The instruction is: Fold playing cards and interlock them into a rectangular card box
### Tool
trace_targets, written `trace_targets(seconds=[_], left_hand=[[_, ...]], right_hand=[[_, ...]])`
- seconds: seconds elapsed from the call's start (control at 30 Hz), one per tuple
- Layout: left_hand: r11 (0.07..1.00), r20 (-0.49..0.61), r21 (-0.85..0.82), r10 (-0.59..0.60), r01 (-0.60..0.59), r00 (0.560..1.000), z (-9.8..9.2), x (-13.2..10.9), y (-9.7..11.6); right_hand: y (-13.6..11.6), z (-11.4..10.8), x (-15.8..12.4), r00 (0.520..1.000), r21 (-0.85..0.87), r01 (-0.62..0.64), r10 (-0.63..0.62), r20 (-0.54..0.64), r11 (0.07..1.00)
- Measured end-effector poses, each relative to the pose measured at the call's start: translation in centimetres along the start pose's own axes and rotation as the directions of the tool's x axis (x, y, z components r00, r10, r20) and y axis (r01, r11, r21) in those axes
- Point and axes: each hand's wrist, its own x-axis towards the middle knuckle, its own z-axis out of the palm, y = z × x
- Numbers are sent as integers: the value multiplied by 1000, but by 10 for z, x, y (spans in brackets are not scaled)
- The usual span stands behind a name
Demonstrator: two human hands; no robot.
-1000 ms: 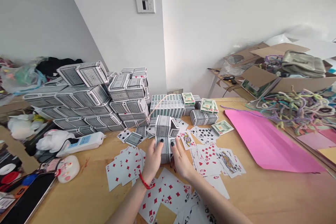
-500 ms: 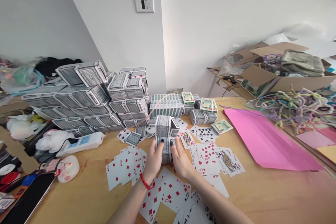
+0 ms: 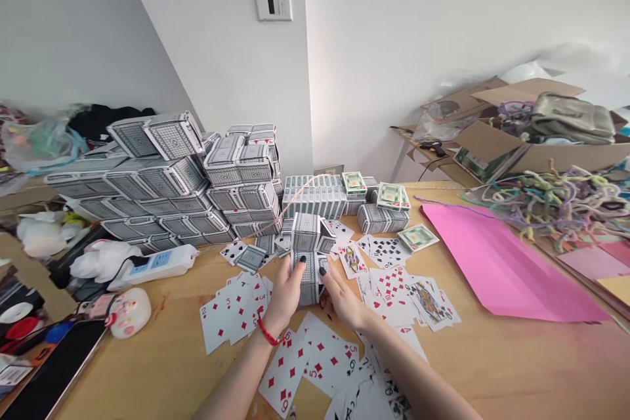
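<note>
My left hand (image 3: 285, 295) and my right hand (image 3: 343, 298) grip a small block folded from playing cards (image 3: 308, 281) from its two sides, thumbs on the face toward me. The block's grey patterned card backs face outward. Just beyond it stands another folded-card cube (image 3: 305, 231) with a tilted card piece at its right; whether the two are joined I cannot tell. My fingers behind the block are partly hidden. Loose cards lie around both hands: red diamonds (image 3: 237, 312) at the left, a fan of hearts and face cards (image 3: 394, 292) at the right, more (image 3: 329, 354) below my wrists.
Tall stacks of folded-card blocks (image 3: 162, 177) stand at the back left. Green card boxes (image 3: 315, 195) line the back, another (image 3: 417, 237) nearer. A pink sheet (image 3: 497, 262) and tangled yarn (image 3: 566, 203) lie right. A power strip (image 3: 162, 265) and a dark phone-like slab (image 3: 54, 367) are left.
Both hands stay on the block, with slight shifts of the fingers and thumbs. The view has moved a little; the stacks and loose cards stay as they were.
</note>
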Motion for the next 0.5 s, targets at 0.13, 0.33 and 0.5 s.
trace_targets(seconds=[0.13, 0.33, 0.5], left_hand=[[1000, 31, -11, 19, -18, 999, 1, -1, 2], [999, 71, -45, 2, 2, 997, 0, -1, 4], [999, 55, -10, 35, -35, 998, -3, 1, 8]], right_hand=[[0, 3, 0, 1000, 13, -26, 26, 12, 1000], [1, 5, 2, 1000, 27, -5, 5, -8, 1000], [-2, 6, 4, 1000, 52, -25, 24, 20, 998]])
